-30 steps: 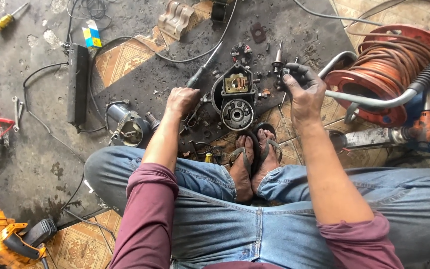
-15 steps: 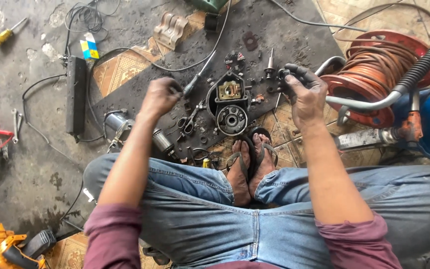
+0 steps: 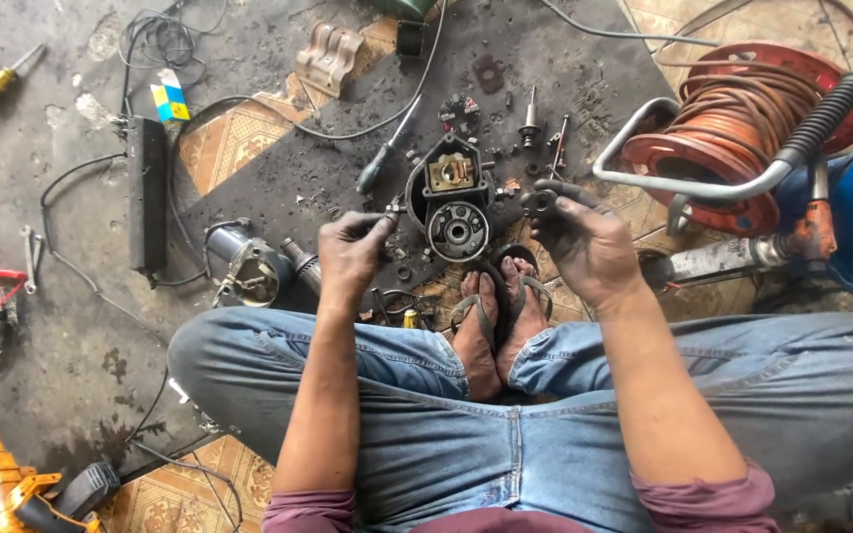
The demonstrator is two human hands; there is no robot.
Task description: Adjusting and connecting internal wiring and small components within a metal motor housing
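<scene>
The left hand [image 3: 352, 247] pinches a tiny part I cannot identify. The right hand [image 3: 584, 242], half closed, holds a dark ring-shaped part [image 3: 541, 202] near the opened motor housing [image 3: 451, 197] on the floor. Seemingly mid-disassembly; next calls for a careful fingertip grip.

Both forearms extend forward over the crossed legs, sleeves pushed up near the elbows. The left hand [image 3: 352, 252] is raised, back toward the camera, fingertips pinched together. The right hand [image 3: 584, 242] is raised beside it, palm partly upward, grimy fingers curled, thumb and forefinger closed at the tips.
</scene>
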